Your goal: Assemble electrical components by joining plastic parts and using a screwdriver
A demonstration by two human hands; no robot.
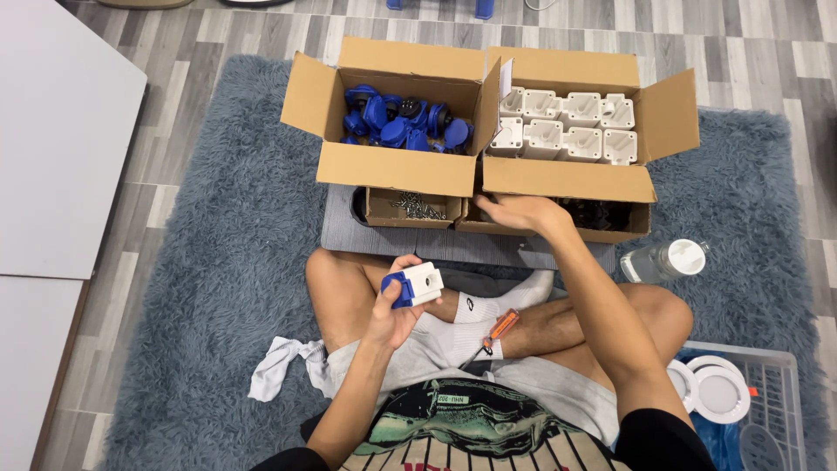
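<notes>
Two hands were busy at once. My left hand [394,301] was clamped around a white and blue plastic part [415,285], held up over my crossed legs. My right hand [516,212] reached into the small brown box [610,228] below the carton of white housings [567,126]; whether its fingers were closed on anything I could not tell. To do this well, I judged I should feel for one piece only and keep the held part steady. An orange-handled screwdriver [494,334] lay on my lap.
</notes>
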